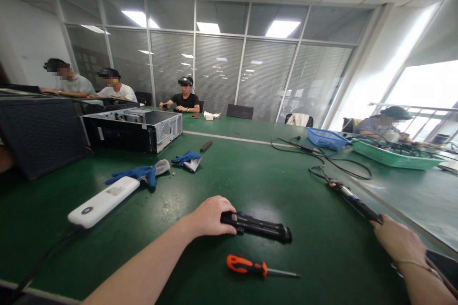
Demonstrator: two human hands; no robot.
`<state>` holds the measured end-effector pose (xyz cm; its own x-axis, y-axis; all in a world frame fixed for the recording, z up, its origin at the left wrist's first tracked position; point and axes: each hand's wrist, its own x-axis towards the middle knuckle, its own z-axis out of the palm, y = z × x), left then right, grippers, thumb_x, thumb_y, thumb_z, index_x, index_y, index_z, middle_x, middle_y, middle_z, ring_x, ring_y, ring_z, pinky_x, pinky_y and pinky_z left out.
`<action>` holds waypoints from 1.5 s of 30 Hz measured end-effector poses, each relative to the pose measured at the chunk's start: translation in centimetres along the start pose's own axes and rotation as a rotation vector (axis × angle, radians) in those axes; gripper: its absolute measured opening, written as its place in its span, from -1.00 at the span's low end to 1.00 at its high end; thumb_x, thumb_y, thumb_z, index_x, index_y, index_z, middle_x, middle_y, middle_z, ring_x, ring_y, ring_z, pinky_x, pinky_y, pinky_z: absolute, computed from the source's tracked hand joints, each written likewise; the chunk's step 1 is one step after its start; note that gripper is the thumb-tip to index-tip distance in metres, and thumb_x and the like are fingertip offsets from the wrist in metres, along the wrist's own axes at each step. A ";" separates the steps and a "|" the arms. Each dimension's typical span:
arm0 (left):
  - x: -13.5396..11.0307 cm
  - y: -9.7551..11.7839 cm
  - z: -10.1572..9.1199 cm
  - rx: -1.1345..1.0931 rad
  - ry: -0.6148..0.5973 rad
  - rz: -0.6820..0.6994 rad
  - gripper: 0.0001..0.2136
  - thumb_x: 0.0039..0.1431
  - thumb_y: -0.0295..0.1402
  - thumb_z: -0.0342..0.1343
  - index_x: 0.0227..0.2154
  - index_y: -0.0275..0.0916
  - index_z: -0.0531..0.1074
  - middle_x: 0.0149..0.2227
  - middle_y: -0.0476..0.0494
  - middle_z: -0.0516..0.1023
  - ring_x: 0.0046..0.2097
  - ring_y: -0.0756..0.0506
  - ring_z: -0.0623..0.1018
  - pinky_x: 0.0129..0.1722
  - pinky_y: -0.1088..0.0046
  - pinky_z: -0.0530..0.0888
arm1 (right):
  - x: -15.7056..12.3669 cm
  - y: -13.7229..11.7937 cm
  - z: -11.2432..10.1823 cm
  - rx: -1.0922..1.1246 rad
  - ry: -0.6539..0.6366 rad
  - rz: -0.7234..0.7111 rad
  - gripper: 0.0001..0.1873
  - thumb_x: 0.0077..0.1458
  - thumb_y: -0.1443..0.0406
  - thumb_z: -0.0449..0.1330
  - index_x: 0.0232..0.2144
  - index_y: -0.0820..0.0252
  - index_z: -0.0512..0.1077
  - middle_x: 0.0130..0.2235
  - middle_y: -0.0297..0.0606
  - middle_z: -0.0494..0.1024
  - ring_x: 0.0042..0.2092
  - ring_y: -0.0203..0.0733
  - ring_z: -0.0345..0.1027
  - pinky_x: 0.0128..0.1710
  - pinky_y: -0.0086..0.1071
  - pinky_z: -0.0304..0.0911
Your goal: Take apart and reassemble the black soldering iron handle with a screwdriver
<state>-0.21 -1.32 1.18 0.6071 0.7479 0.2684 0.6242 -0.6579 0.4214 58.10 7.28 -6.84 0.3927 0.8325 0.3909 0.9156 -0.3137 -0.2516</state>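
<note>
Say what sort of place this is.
Probably a shared electronics workroom: a computer case and a screwdriver on a big green table, with other people seated around it.

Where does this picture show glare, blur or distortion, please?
Head view: bright glass window overexposed; glossy green tabletop carries pale glare; grey glass partition leans outward at both sides, suggesting wide-angle distortion; orange-and-black screwdriver fairly sharp, bare right hand slightly softer.

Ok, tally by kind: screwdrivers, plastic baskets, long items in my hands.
Orange-and-black screwdriver: 1
Blue plastic basket, green plastic basket: 2
Black ridged bar in left hand, black-handled rod in right hand: 2
Total: 5
</note>
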 end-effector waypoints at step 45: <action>0.8 -0.8 -0.1 0.073 0.440 0.144 -0.60 0.02 -0.28 0.32 -0.06 -0.24 0.48 -0.05 -0.24 0.56 0.00 -0.23 0.48 0.02 0.13 0.47 | -12.4 -23.5 -6.6 0.587 -0.415 -0.852 -0.44 0.13 0.09 0.18 0.18 -0.02 0.31 0.13 -0.17 0.41 0.09 0.01 0.34 0.13 -0.11 0.26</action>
<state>-0.22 -0.17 1.12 0.4340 0.6044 0.6681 0.5913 -0.7506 0.2949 32.27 1.32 0.09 -0.5045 0.7953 0.3362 0.6456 0.6060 -0.4647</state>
